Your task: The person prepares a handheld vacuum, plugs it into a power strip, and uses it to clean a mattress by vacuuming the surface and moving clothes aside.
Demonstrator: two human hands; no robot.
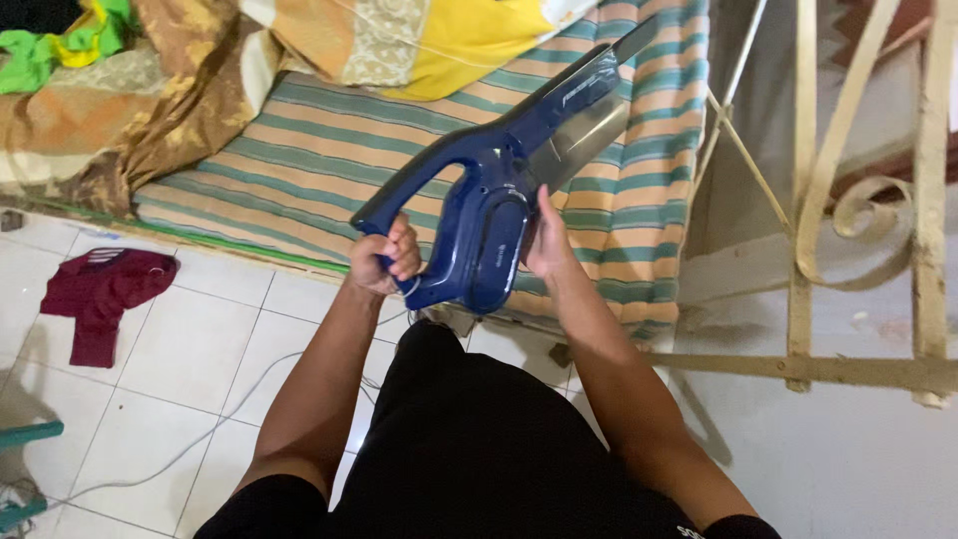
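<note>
1. The left hand (pixel 384 258) is clamped round the handle of the blue handheld vacuum (pixel 499 190).
2. The right hand (pixel 547 240) lies flat against the vacuum's body.
3. The vacuum is held above the striped mattress (pixel 299 160), nozzle pointing away.

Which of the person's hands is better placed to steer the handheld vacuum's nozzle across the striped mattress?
The left hand, probably. It is closed around the blue handheld vacuum's handle, so it controls the aim. The right hand only rests flat against the body's side, steadying it above the striped mattress.
</note>
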